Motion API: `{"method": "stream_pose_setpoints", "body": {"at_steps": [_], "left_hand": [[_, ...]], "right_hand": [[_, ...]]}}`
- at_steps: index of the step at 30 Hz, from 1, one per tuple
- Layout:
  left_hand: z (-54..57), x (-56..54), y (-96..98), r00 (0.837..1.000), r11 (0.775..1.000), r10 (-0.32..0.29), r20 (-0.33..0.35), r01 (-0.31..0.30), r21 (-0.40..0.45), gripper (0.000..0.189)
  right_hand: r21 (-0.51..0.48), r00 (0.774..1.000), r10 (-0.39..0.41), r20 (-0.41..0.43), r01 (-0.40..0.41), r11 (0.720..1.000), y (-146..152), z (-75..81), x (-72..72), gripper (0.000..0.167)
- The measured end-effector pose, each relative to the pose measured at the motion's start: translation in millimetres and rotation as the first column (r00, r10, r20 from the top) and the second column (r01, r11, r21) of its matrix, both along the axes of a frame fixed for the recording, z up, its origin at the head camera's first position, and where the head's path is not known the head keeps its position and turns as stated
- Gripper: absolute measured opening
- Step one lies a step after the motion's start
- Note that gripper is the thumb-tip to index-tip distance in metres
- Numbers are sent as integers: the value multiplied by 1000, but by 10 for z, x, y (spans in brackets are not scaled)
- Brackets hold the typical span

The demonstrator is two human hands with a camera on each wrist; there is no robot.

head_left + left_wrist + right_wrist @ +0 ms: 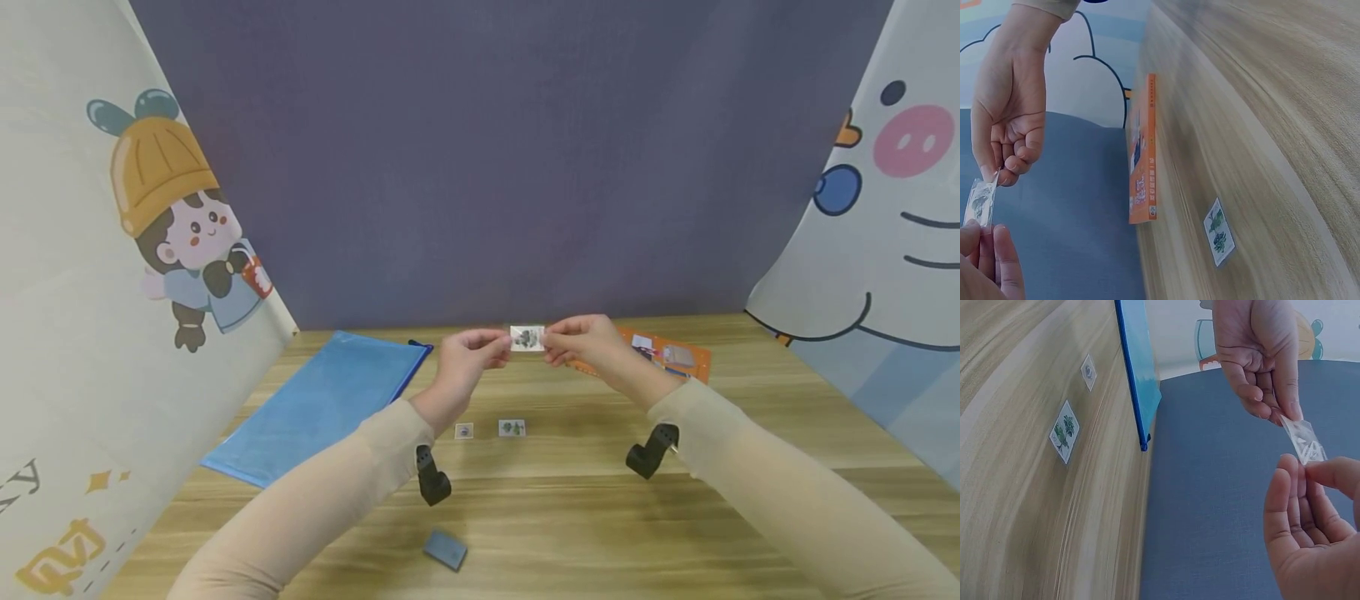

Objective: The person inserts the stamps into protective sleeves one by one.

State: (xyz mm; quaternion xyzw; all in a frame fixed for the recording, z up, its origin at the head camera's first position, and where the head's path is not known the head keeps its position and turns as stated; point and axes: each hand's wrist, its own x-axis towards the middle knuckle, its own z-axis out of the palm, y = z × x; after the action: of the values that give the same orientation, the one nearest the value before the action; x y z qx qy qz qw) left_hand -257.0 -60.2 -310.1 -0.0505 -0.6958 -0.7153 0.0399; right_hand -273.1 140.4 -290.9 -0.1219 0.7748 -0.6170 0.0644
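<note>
Raised above the table, a small stamp-like card (pixel 527 337) with a dark plant picture sits in a clear plastic sleeve (pixel 1305 440). My left hand (pixel 463 367) pinches one end of it between thumb and fingers. The opposite end is pinched by my right hand (pixel 592 343). On the tabletop below lie two more small picture cards: one with green trees (pixel 512 428) and a smaller one (pixel 464 431) to its left, its picture too small to make out.
A translucent blue zip folder (pixel 322 400) lies at the left. Behind my right hand is an orange printed book or box (pixel 693 358). A small grey-blue flat block (pixel 446 550) rests near the front. A dark cloth panel (pixel 517 167) stands at the table's back edge.
</note>
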Motion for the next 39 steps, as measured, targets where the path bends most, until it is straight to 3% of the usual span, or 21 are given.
{"method": "stream_pose_setpoints", "body": {"at_steps": [39], "left_hand": [[5,13,6,1000,999,20,6,-20,-47,18]], "right_hand": [[53,1000,-8,17,7,999,-6,-6,6,31]]}}
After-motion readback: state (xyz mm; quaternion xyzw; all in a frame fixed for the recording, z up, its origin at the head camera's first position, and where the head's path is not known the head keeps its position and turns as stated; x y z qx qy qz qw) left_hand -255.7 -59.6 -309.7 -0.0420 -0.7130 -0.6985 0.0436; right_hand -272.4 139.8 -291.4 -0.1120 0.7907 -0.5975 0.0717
